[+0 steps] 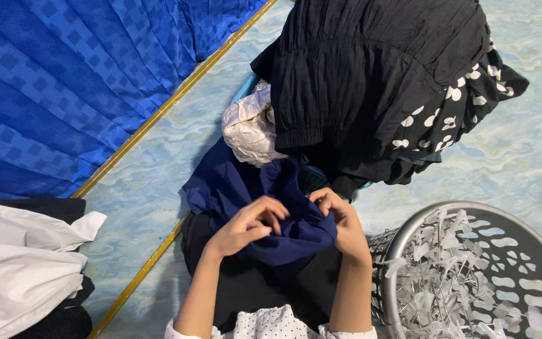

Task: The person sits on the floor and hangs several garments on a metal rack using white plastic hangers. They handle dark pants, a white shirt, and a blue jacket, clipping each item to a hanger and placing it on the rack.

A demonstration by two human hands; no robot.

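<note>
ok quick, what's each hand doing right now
Left hand: closed, gripping the navy blue garment.
Right hand: closed, gripping the same garment.

Head camera looks steeply down, close in.

Pale blue marbled floor (177, 157) carries a blue checked mat (64, 81), a grey basket (509, 220), folded white and black clothes (20, 270), a heaped laundry tub (246, 88)

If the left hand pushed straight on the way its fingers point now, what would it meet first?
The left hand points right, into the navy garment it is gripping. Beyond that fold, most likely the right hand, which is bunched in the same cloth, though depth is hard to judge.
</note>
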